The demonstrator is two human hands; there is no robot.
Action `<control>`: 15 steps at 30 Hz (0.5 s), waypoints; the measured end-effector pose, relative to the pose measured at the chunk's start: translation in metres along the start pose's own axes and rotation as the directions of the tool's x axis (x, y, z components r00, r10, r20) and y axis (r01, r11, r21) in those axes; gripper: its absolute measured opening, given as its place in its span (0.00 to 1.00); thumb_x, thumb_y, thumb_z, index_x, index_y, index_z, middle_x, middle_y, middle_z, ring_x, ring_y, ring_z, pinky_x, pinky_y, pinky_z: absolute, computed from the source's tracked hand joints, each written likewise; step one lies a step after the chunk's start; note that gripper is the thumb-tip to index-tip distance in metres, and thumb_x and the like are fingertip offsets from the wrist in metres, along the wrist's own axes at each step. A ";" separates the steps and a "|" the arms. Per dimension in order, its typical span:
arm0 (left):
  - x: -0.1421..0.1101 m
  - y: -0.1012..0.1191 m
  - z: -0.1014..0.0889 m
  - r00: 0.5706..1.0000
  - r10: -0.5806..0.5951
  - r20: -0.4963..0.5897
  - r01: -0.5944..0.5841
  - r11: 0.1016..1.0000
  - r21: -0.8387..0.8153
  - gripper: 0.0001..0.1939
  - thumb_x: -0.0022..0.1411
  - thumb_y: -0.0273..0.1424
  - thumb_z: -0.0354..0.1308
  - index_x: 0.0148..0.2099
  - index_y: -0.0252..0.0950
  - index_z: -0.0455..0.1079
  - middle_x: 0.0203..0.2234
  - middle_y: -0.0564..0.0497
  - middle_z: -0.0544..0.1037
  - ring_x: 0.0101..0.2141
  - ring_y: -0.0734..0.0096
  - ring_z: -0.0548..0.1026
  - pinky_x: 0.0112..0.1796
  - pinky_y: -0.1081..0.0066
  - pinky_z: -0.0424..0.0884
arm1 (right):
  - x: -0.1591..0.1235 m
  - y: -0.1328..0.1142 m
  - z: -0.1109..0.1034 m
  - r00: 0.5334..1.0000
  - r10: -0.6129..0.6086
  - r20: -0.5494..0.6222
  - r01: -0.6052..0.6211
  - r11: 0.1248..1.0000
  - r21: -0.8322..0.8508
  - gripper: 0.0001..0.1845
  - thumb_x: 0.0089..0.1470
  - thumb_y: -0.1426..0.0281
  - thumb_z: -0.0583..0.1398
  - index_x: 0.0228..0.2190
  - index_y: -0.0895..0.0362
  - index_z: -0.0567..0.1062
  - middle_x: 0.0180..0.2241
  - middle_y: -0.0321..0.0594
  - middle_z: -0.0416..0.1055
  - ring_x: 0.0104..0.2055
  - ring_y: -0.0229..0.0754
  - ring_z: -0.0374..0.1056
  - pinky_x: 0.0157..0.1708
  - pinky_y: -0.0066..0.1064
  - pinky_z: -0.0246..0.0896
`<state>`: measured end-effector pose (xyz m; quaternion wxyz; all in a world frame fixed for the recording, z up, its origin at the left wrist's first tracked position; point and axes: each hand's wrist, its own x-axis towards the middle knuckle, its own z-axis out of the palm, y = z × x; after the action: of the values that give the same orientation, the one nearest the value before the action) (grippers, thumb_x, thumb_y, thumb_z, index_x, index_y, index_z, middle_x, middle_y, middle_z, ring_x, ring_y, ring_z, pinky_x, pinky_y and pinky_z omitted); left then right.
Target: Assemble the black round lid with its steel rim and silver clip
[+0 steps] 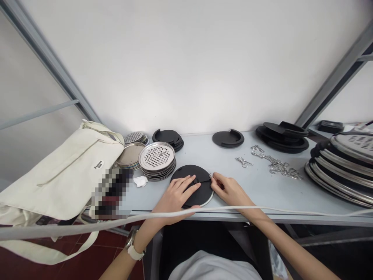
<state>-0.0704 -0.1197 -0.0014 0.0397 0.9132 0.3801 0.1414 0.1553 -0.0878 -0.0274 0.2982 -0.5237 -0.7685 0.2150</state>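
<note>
Head view: the black round disc (186,172) lies on the table (221,160) near the front edge, and the left hand (178,193) rests flat upon it, its grip open, the fingers a little apart. The right hand (228,189) has its grip closed on the small metal clip (210,176) at the disc's right rim, while loose wire clips (274,164) lie farther to the right.

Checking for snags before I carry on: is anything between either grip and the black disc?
Nothing visible: the left grip lies on the disc, and the right grip pinches a metal clip at its right edge. A white cord crosses the view over both forearms; I cannot tell how close.
</note>
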 end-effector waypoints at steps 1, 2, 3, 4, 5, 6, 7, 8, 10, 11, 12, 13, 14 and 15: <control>0.000 0.000 0.000 1.000 0.002 0.000 -0.002 1.000 -0.002 0.28 0.64 0.40 0.52 0.64 0.40 0.55 0.63 0.45 0.55 0.61 0.58 0.55 0.57 0.56 0.55 | 0.000 0.000 0.000 1.000 0.002 0.001 -0.002 1.000 -0.004 0.13 0.57 0.65 0.48 0.22 0.54 0.59 0.17 0.29 0.56 0.19 0.33 0.49 0.22 0.25 0.45; 0.000 0.000 0.000 1.000 0.002 -0.001 -0.002 1.000 -0.004 0.28 0.64 0.39 0.52 0.64 0.40 0.55 0.63 0.45 0.55 0.61 0.58 0.55 0.57 0.56 0.55 | 0.000 -0.001 0.000 1.000 0.006 0.004 -0.006 1.000 -0.008 0.13 0.57 0.65 0.48 0.22 0.54 0.59 0.17 0.29 0.56 0.19 0.33 0.49 0.22 0.25 0.45; 0.000 0.000 0.001 1.000 0.001 -0.002 -0.001 1.000 -0.005 0.28 0.64 0.39 0.53 0.64 0.40 0.55 0.63 0.45 0.55 0.61 0.58 0.55 0.57 0.57 0.55 | 0.000 -0.001 -0.001 1.000 0.013 0.008 -0.012 1.000 -0.012 0.13 0.57 0.65 0.48 0.22 0.54 0.58 0.16 0.29 0.56 0.19 0.33 0.49 0.22 0.25 0.45; 0.000 0.000 0.001 1.000 0.002 -0.002 -0.002 1.000 -0.005 0.28 0.64 0.39 0.53 0.64 0.40 0.55 0.63 0.45 0.55 0.61 0.58 0.55 0.57 0.57 0.55 | 0.000 -0.002 -0.001 1.000 0.017 0.013 -0.017 1.000 -0.015 0.13 0.57 0.65 0.48 0.22 0.54 0.58 0.16 0.29 0.55 0.19 0.33 0.49 0.22 0.25 0.45; 0.000 0.000 0.001 1.000 0.002 -0.004 -0.002 1.000 -0.005 0.28 0.64 0.39 0.52 0.64 0.40 0.55 0.63 0.45 0.55 0.61 0.58 0.55 0.57 0.57 0.55 | 0.000 -0.002 -0.002 1.000 0.020 0.017 -0.019 1.000 -0.015 0.13 0.57 0.64 0.48 0.21 0.54 0.57 0.16 0.29 0.55 0.19 0.33 0.49 0.22 0.25 0.45; 0.000 0.000 0.001 1.000 0.002 -0.006 -0.002 1.000 -0.005 0.28 0.64 0.39 0.52 0.64 0.40 0.55 0.63 0.45 0.55 0.61 0.58 0.55 0.57 0.57 0.55 | 0.000 -0.002 -0.002 1.000 0.019 0.019 -0.019 1.000 -0.014 0.13 0.57 0.64 0.48 0.21 0.54 0.57 0.17 0.29 0.55 0.19 0.33 0.49 0.22 0.25 0.45; 0.000 0.000 0.002 1.000 0.002 -0.009 -0.002 1.000 -0.006 0.28 0.64 0.39 0.53 0.64 0.40 0.55 0.63 0.45 0.55 0.61 0.58 0.55 0.57 0.57 0.55 | 0.000 -0.002 -0.002 1.000 0.015 0.018 -0.015 1.000 -0.013 0.13 0.57 0.65 0.48 0.21 0.54 0.57 0.17 0.29 0.56 0.19 0.33 0.49 0.22 0.25 0.45; 0.000 -0.001 0.002 1.000 0.004 -0.012 -0.004 1.000 -0.006 0.28 0.64 0.39 0.53 0.64 0.40 0.55 0.63 0.45 0.55 0.61 0.58 0.55 0.57 0.57 0.55 | 0.000 -0.002 -0.002 1.000 0.011 0.015 -0.011 1.000 -0.013 0.13 0.57 0.65 0.48 0.21 0.54 0.58 0.17 0.29 0.56 0.19 0.33 0.49 0.22 0.25 0.45; 0.000 -0.001 0.001 1.000 0.007 -0.015 -0.007 1.000 -0.010 0.28 0.64 0.39 0.52 0.64 0.40 0.55 0.63 0.45 0.55 0.61 0.57 0.55 0.57 0.56 0.55 | 0.000 -0.002 -0.001 1.000 0.007 0.005 -0.007 1.000 -0.017 0.13 0.56 0.65 0.49 0.21 0.54 0.58 0.16 0.29 0.56 0.19 0.33 0.49 0.22 0.25 0.45; 0.000 -0.001 0.001 1.000 0.009 -0.015 -0.009 1.000 -0.013 0.28 0.64 0.39 0.52 0.64 0.40 0.55 0.63 0.45 0.55 0.61 0.57 0.55 0.57 0.56 0.55 | 0.000 -0.002 -0.001 1.000 0.008 0.002 -0.008 1.000 -0.020 0.13 0.56 0.65 0.49 0.21 0.54 0.58 0.16 0.29 0.55 0.19 0.33 0.50 0.22 0.25 0.45; 0.000 -0.001 0.001 1.000 0.010 -0.015 -0.010 1.000 -0.016 0.28 0.64 0.39 0.52 0.64 0.40 0.55 0.63 0.45 0.55 0.61 0.57 0.55 0.57 0.55 0.56 | 0.000 -0.001 -0.001 1.000 0.008 0.001 -0.008 1.000 -0.023 0.13 0.56 0.65 0.49 0.21 0.54 0.57 0.16 0.28 0.55 0.18 0.33 0.50 0.22 0.25 0.45; 0.000 -0.001 0.001 1.000 0.010 -0.014 -0.010 1.000 -0.019 0.28 0.64 0.39 0.52 0.64 0.40 0.55 0.63 0.45 0.55 0.61 0.56 0.56 0.57 0.55 0.56 | 0.001 -0.002 -0.001 1.000 0.009 0.001 -0.009 1.000 -0.024 0.13 0.56 0.65 0.49 0.21 0.54 0.57 0.16 0.28 0.55 0.18 0.33 0.50 0.22 0.25 0.45; 0.000 -0.001 0.001 1.000 0.010 -0.013 -0.010 1.000 -0.020 0.28 0.64 0.39 0.52 0.64 0.40 0.55 0.63 0.45 0.55 0.61 0.57 0.56 0.57 0.56 0.56 | 0.001 -0.002 -0.001 1.000 0.011 0.002 -0.011 1.000 -0.026 0.13 0.56 0.65 0.49 0.21 0.54 0.57 0.16 0.28 0.55 0.18 0.33 0.50 0.22 0.25 0.45; 0.000 -0.001 0.001 1.000 0.009 -0.012 -0.009 1.000 -0.020 0.28 0.63 0.40 0.53 0.64 0.40 0.55 0.63 0.45 0.55 0.61 0.57 0.56 0.57 0.56 0.56 | 0.001 -0.002 -0.001 1.000 0.013 0.003 -0.013 1.000 -0.027 0.13 0.56 0.65 0.49 0.21 0.54 0.57 0.16 0.28 0.55 0.19 0.33 0.50 0.22 0.25 0.45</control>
<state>-0.0709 -0.1193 -0.0024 0.0459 0.9135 0.3749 0.1510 0.1543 -0.0879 -0.0256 0.2885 -0.5323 -0.7684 0.2073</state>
